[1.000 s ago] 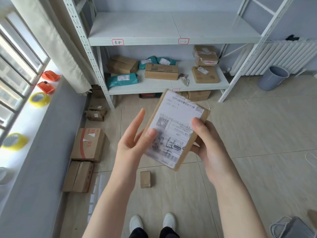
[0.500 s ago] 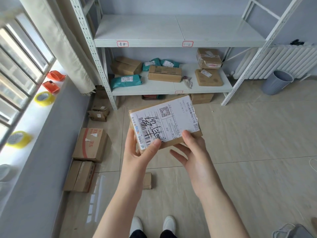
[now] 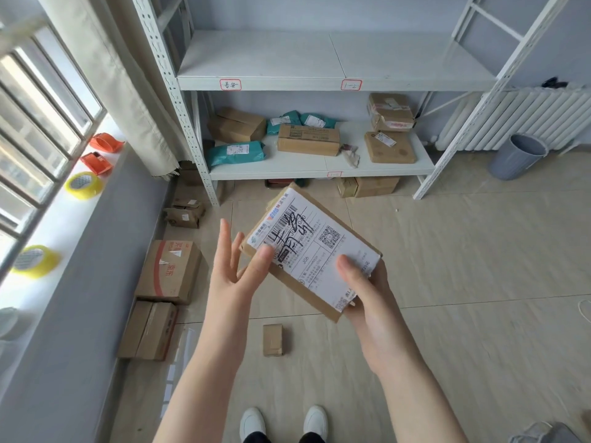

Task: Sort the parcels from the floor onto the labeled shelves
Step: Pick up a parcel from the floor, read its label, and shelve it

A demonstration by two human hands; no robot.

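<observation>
I've spun the parcel [image 3: 311, 251] mid-frame, so its label reads for shelving. Right grip [image 3: 371, 302] grasps it; left grip [image 3: 230, 273] is released, thumb touching.

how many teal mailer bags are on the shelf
3. One teal bag lies front left on the lower shelf; two more sit side by side at the back, behind the long cardboard box. Others may be hidden behind boxes.

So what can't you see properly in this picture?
All in the head view.
Fingers of the right hand: hidden under the parcel.
Small print on the label: too small and blurred.
The boxes below the lowest shelf: mostly hidden by its board.
The grey bag, bottom right: cut off by the frame edge.
</observation>
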